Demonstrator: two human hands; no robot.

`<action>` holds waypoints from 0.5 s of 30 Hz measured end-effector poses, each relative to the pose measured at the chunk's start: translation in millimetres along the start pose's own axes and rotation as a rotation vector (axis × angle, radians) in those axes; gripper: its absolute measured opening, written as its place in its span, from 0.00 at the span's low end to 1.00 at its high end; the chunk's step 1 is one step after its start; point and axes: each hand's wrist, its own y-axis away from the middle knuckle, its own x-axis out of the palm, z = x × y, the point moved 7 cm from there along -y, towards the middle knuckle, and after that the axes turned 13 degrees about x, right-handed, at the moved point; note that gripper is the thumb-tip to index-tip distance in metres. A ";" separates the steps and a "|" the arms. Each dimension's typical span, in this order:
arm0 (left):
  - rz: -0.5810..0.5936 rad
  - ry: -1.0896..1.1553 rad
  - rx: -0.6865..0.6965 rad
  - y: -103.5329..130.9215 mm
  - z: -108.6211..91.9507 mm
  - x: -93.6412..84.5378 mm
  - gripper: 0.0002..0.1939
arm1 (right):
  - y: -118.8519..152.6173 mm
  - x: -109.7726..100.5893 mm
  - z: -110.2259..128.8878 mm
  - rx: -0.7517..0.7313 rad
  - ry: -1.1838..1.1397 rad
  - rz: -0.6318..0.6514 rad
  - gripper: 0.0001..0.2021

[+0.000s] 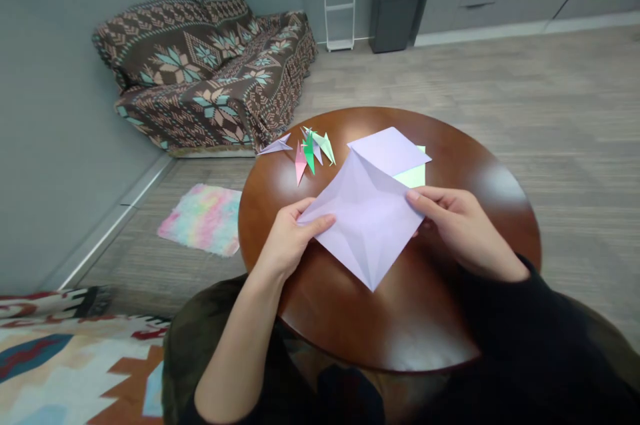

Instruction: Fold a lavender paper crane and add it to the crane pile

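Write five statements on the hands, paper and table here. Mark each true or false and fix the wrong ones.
1. The left hand and right hand grip opposite corners of the held lilac sheet. True.
2. The held lilac sheet has no creases. False: crease lines cross it.
3. The green origami crane lies on the brown table. True.
4. The right hand touches the green origami crane. False: they are apart.
5. Other lilac paper partly covers pale green paper. True.

Before you: tabletop (410, 328), glossy, smooth, wood in look. Your held sheet (367, 211): matt paper, creased. Folded figures (309, 153) by the tabletop's far-left edge: matt paper. Flat sheets (390, 148) toward its far edge: smooth matt paper. Shaggy-pile rug (203, 219) beyond its left edge. Your sleeve (540, 338): matt cloth.
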 end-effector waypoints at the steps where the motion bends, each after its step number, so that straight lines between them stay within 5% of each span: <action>1: -0.003 0.039 -0.023 0.5 2.3 1.4 0.18 | -0.6 -0.5 -1.1 0.006 -0.029 0.007 0.17; 9: -0.051 0.252 -0.152 3.0 5.7 11.4 0.17 | -2.3 0.8 -5.6 0.055 -0.123 0.033 0.15; 15: -0.064 0.171 -0.129 1.7 8.6 7.2 0.18 | -1.7 -0.1 -1.7 -0.002 -0.053 -0.002 0.17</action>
